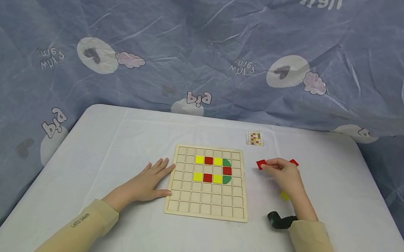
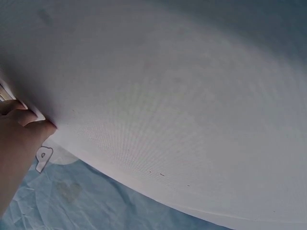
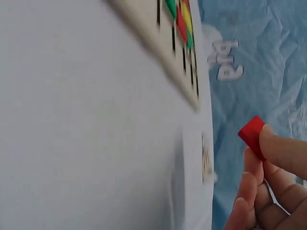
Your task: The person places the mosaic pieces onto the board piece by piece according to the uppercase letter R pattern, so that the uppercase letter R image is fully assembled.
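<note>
My right hand (image 1: pixel 285 177) pinches a red square tile (image 3: pixel 253 134) between thumb and fingers, to the right of the wooden grid board (image 1: pixel 203 209). My left hand (image 1: pixel 147 181) lies with its fingers spread and touches the board's left edge. On the board sit yellow tiles (image 1: pixel 199 159), red tiles (image 1: pixel 227 171) and two green rounded tiles (image 1: pixel 227 163), in two rows joined at the right by a red one. In the left wrist view the left hand (image 2: pixel 24 129) shows only at the frame's edge.
Near the right hand lie another red tile (image 1: pixel 294 162) and a yellow tile (image 1: pixel 285 196), partly hidden. A small pattern card (image 1: pixel 255 138) lies behind the board. A black curved object (image 1: pixel 279 221) is beside the right sleeve. White cloth covers the table (image 1: pixel 117 237).
</note>
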### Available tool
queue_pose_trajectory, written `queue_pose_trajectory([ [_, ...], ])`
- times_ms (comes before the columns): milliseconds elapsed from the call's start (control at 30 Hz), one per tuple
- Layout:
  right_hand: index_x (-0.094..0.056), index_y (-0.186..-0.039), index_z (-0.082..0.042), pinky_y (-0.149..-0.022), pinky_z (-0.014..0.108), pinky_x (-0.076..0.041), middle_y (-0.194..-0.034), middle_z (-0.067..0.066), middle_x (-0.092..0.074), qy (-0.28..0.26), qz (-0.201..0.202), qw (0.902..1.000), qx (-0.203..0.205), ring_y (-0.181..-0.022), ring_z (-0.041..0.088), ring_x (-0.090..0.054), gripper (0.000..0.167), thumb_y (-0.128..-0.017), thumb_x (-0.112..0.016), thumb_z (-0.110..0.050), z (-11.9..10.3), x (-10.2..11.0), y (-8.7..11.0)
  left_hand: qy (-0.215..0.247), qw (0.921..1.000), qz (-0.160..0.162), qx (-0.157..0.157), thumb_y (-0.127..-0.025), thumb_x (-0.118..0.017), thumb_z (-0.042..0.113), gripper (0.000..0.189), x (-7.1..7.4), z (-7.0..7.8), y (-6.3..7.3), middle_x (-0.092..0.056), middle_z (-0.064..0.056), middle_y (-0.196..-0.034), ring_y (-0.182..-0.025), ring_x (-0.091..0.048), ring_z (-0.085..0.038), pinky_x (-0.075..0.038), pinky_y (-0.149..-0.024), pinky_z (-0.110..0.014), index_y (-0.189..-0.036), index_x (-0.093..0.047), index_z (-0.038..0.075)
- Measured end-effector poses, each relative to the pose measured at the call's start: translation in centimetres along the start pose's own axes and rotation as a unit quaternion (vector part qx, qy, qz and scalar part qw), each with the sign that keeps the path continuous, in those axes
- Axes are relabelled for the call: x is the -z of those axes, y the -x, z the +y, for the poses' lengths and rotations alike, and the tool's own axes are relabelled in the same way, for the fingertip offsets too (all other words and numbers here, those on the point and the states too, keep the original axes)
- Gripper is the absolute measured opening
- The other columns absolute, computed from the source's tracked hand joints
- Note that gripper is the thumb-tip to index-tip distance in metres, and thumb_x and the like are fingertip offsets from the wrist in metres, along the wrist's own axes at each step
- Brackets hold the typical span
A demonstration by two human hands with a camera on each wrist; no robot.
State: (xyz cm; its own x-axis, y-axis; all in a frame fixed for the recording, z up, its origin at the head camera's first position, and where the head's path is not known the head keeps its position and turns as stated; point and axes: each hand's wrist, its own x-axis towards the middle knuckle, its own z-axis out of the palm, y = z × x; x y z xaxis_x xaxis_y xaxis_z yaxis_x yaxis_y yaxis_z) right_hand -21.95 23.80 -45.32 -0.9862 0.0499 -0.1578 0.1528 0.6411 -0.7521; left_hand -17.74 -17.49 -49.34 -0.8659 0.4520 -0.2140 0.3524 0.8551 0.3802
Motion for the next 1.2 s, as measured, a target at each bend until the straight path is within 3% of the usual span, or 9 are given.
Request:
queue_pose_trajectory([
  [233,-0.068,-0.105,-0.005,-0.068,0.023,-0.049,-0.093,0.007,-0.070,-0.051,-0.033,0.9968,0.052,-0.086,0.025,-0.064,0.028,-0.088,-0.075,-0.026,-3.7,-5.1,-0.8,-0.001,1.0000,0.001,0.002,-0.090,-0.061,0.058,0.089,0.0,0.0,-0.1,-0.010,-0.014,-0.166,-0.154,-0.006,-0.033,-0.009,-0.123,-0.056,-0.158,-0.021,0.016],
  [567,-0.072,-0.098,-0.011,-0.064,0.025,-0.050,-0.089,0.005,-0.070,-0.036,-0.087,0.9919,0.085,-0.073,0.017,-0.061,0.013,-0.088,-0.075,-0.020,-7.3,-10.9,-1.4,-0.005,1.0000,0.002,0.004,-0.090,-0.061,0.059,0.089,-0.1,-0.1,-0.2,-0.011,-0.013,-0.166,-0.154,-0.006,-0.032,-0.010,-0.123,-0.056,-0.158,-0.022,0.018],
  [767,-0.075,-0.093,-0.013,-0.065,0.024,-0.048,-0.084,0.002,-0.072,0.002,-0.090,0.9896,0.112,-0.070,0.012,-0.060,0.008,-0.088,-0.076,-0.020,-8.6,-12.4,-1.8,-0.002,1.0000,0.003,0.004,-0.090,-0.062,0.059,0.089,-0.2,-0.2,-0.2,-0.011,-0.012,-0.166,-0.154,-0.007,-0.032,-0.010,-0.124,-0.055,-0.158,-0.022,0.019],
  [933,-0.075,-0.092,-0.012,-0.070,0.026,-0.049,-0.086,0.002,-0.071,0.065,-0.099,0.9815,0.151,-0.073,0.013,-0.059,0.006,-0.089,-0.073,-0.017,-9.2,-13.0,-1.7,-0.001,1.0000,0.003,0.007,-0.089,-0.062,0.058,0.089,-0.2,-0.1,-0.1,-0.011,-0.012,-0.166,-0.154,-0.007,-0.032,-0.010,-0.124,-0.055,-0.158,-0.022,0.019],
  [1200,-0.076,-0.095,-0.013,-0.073,0.030,-0.052,-0.093,0.003,-0.072,0.129,-0.094,0.9748,0.156,-0.076,0.014,-0.060,0.006,-0.090,-0.072,-0.016,-9.7,-13.6,-1.3,-0.004,1.0000,0.004,0.005,-0.090,-0.063,0.056,0.088,0.0,0.0,-0.1,-0.011,-0.013,-0.166,-0.154,-0.008,-0.033,-0.011,-0.123,-0.056,-0.158,-0.023,0.017],
])
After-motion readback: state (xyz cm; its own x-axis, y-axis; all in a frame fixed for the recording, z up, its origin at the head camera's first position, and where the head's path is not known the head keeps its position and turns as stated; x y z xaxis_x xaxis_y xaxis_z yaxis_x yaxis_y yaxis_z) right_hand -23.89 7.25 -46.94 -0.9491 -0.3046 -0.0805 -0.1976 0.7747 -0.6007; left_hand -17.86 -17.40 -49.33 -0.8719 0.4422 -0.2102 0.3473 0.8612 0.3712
